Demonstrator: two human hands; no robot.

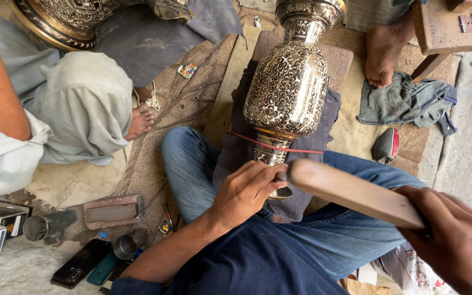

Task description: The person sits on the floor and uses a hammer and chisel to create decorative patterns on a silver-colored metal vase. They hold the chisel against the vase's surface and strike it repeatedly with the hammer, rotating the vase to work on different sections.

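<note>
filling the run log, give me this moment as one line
left hand: grips small metal punch on engraved brass vase | right hand: holds flat wooden mallet | vase lies across lap

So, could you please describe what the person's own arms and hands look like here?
Both hands are bare, with no gloves, rings or watch in view. The left hand leads to a bare forearm whose dark navy sleeve ends near the elbow. The right hand shows only to the wrist, so its sleeve is unseen.

A crumpled grey cloth (408, 101), metal cups (35, 228), and perhaps a phone (80, 263) lie around.

Soft daylight, sharp, edges stretched
</note>
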